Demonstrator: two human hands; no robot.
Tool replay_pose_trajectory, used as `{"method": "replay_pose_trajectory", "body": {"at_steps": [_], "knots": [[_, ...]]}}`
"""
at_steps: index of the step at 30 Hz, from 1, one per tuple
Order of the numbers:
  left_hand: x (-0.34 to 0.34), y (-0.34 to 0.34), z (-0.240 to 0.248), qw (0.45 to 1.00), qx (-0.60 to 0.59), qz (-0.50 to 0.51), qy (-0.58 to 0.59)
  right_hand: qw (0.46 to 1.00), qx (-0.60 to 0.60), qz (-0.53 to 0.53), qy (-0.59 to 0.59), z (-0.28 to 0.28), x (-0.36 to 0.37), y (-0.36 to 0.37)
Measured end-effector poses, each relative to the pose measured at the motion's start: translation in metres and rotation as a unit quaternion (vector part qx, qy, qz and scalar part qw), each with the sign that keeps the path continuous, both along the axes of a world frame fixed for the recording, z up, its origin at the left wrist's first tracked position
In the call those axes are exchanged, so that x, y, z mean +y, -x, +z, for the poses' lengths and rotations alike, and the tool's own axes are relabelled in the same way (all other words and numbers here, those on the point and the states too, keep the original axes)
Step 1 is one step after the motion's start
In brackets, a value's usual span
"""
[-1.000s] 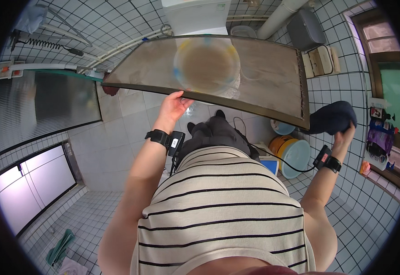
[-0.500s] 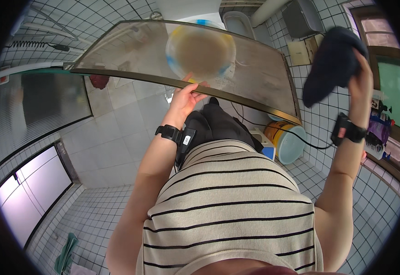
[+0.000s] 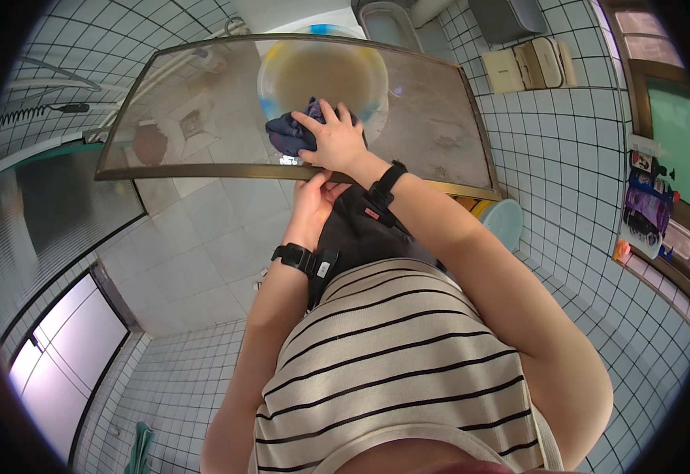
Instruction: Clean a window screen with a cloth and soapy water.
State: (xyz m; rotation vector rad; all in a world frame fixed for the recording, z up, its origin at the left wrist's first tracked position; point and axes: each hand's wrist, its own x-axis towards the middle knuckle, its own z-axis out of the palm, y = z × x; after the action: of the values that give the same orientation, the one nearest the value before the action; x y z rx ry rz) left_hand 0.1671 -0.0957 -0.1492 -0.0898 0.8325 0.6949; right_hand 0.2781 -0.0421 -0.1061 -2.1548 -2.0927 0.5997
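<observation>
A large window screen (image 3: 203, 79) with a bronze-coloured frame is tilted in front of me, its grey see-through sheet stained toward the right end. My left hand (image 3: 310, 207) grips the near rail of the frame from below, fingers partly hidden behind it. With fingers spread, my right hand (image 3: 337, 138) presses a crumpled dark blue cloth (image 3: 288, 135) against the sheet just above that rail. Behind the screen, a basin (image 3: 325, 79) with yellow and blue patches on its rim holds murky water and shows through the sheet.
At the right, bottles (image 3: 649, 201) line the window sill, and an open cream-coloured box (image 3: 518, 65) is by the tiled wall. A yellow bucket with a pale lid (image 3: 501, 225) stands beneath the screen's right end. A glass partition (image 3: 60, 205) is at the left.
My right hand has swung in from the far right with the cloth, which is now bunched against the screen. The screen's left end has come lower and nearer; my left hand keeps its grip.
</observation>
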Motion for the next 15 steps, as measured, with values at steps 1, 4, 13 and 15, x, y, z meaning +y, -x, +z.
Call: {"method": "replay_pose_trajectory", "body": {"at_steps": [1,4,13,15], "knots": [[-0.002,-0.003,0.006,0.999,0.016,0.01,-0.035,0.992,0.092,-0.032,0.078,0.005,0.002,-0.006],[-0.003,-0.004,0.011,0.998,0.03,0.022,-0.056,0.995,0.086,0.02,0.045,0.0,-0.006,-0.023],[-0.006,0.014,0.01,0.999,0.019,0.015,-0.027,0.983,-0.073,-0.156,0.067,-0.025,-0.058,-0.179],[-0.011,0.015,0.003,1.0,0.012,-0.014,-0.022,0.959,-0.065,-0.257,0.104,-0.053,-0.069,-0.212]]}}
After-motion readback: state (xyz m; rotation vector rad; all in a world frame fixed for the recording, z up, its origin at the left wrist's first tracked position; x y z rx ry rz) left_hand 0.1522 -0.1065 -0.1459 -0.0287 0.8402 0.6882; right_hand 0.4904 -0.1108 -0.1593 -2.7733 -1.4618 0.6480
